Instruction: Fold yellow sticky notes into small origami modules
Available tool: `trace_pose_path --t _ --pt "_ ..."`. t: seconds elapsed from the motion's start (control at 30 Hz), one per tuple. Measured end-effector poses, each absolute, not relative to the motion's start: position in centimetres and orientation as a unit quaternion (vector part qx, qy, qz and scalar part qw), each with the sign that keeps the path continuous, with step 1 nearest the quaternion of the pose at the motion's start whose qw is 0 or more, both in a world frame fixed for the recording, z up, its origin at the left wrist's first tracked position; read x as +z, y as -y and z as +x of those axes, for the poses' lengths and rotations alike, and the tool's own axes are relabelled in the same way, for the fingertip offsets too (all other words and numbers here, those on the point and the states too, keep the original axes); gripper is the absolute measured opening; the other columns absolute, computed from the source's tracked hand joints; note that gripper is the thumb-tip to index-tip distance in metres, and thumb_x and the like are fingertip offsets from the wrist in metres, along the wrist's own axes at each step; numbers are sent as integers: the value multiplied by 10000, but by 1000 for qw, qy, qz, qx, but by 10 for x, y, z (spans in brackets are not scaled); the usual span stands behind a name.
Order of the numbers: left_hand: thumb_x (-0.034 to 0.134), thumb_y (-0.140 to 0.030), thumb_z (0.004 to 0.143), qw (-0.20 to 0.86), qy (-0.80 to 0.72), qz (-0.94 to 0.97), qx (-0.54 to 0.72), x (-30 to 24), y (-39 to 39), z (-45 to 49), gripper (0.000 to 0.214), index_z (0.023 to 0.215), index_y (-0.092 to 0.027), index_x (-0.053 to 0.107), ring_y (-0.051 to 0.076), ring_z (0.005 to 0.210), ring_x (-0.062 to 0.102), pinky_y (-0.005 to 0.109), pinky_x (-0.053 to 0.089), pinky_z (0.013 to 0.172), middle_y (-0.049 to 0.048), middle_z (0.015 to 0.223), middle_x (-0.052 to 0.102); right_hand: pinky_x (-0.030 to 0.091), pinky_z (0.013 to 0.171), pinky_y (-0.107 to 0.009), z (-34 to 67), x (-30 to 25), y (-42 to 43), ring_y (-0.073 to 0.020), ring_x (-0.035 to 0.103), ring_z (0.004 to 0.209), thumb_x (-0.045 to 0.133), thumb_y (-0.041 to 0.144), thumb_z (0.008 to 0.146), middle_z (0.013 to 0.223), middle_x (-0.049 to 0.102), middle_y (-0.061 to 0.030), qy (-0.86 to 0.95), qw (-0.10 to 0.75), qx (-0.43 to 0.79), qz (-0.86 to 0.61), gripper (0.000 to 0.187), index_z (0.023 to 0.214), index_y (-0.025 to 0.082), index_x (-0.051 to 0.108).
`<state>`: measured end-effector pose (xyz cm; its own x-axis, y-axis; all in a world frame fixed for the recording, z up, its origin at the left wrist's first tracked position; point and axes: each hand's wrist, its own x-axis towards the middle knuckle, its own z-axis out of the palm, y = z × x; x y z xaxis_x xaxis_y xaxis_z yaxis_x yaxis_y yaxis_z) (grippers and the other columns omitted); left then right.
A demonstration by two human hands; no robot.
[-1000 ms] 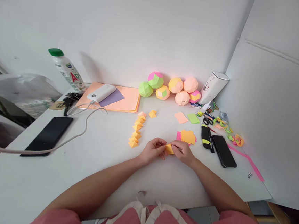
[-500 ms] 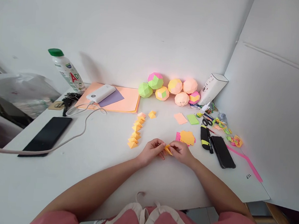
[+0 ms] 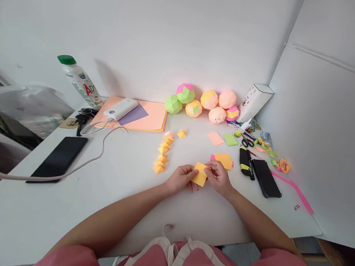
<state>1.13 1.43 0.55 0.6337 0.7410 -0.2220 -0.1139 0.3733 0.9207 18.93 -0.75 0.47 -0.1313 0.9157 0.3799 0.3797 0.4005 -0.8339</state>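
Note:
Between my two hands is a small square of orange-yellow paper (image 3: 199, 176), opened out flat and tilted above the table. My left hand (image 3: 181, 179) pinches its left edge, thumb on top. My right hand (image 3: 220, 177) grips the upper right edge with thumb and fingertips. Just beyond my right hand lies a stack of orange paper squares (image 3: 224, 160) with pink sheets under it. A column of folded orange paper pieces (image 3: 162, 154) stands to the left of my hands, and one more folded piece (image 3: 181, 133) sits apart from it.
Several faceted paper balls (image 3: 193, 108) rest against the wall. On the right are a utility knife (image 3: 244, 160), scissors (image 3: 247, 142), a phone (image 3: 266, 178) and paper scraps. On the left, a power bank (image 3: 120, 108) lies on coloured sheets, its cable (image 3: 77, 173) crossing a black tablet (image 3: 59, 158).
The orange paper was folded into a small pointed shape between my fingertips; now it is spread out as a flat square. My right hand has shifted slightly up.

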Motion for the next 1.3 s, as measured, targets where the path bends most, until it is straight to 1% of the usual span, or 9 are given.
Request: trace_pose_path --t 0.13,0.27,0.37,0.53,0.63,0.93,1.03,1.17,1.3 --pt "534 -474 801 771 -334 429 331 7 -15 12 344 902 -147 499 184 668 670 256 511 480 89 845 676 533 561 -254 188 7 6 -130 574 721 489 217 840 928 564 -68 734 442 284 -430 115 935 201 552" --pt "527 -445 813 774 -329 421 340 7 -16 13 316 913 -146 503 196 722 671 258 525 504 79 814 672 543 570 -260 187 7 5 -157 576 817 501 155 796 1001 561 -95 784 408 250 -396 269 1053 200 566" --pt "519 -438 821 777 -322 416 345 6 -16 12 302 902 -147 497 192 694 668 261 525 496 69 777 667 554 571 -263 187 5 4 -161 584 835 534 166 789 1047 559 -100 792 409 236 -388 325 1111 206 556" --pt "486 -437 838 783 -329 399 345 6 -16 12 294 858 -144 477 181 586 652 254 501 464 42 608 626 573 573 -268 191 0 2 -156 597 819 592 250 798 1055 571 -90 794 406 235 -386 320 1117 224 574" --pt "479 -444 841 783 -328 400 345 6 -15 12 302 850 -143 477 175 562 642 250 491 457 30 575 606 576 585 -278 192 0 1 -165 605 822 592 297 807 1024 587 -89 794 404 233 -390 297 1094 222 595" --pt "496 -492 820 770 -328 431 338 6 -15 12 354 872 -142 502 150 555 625 252 496 477 31 639 631 557 604 -298 191 8 3 -162 602 780 552 299 836 913 602 -79 786 421 234 -388 188 972 206 641" --pt "498 -488 820 769 -333 432 335 5 -15 12 351 870 -140 497 155 562 627 256 497 479 32 632 631 557 624 -310 193 8 1 -163 598 782 559 290 832 953 589 -84 798 423 222 -367 168 957 216 643" --pt "519 -476 810 766 -335 433 335 7 -15 12 352 871 -129 507 145 562 619 254 504 480 54 696 643 558 685 -340 193 7 0 -198 584 909 609 333 796 1075 557 -111 820 396 221 -349 265 1039 225 615" --pt "530 -468 803 765 -344 427 337 9 -15 13 352 877 -124 525 120 529 591 244 501 460 61 742 647 529 804 -400 192 5 0 -225 574 969 642 351 767 1078 568 -117 831 376 204 -355 324 1064 228 604"
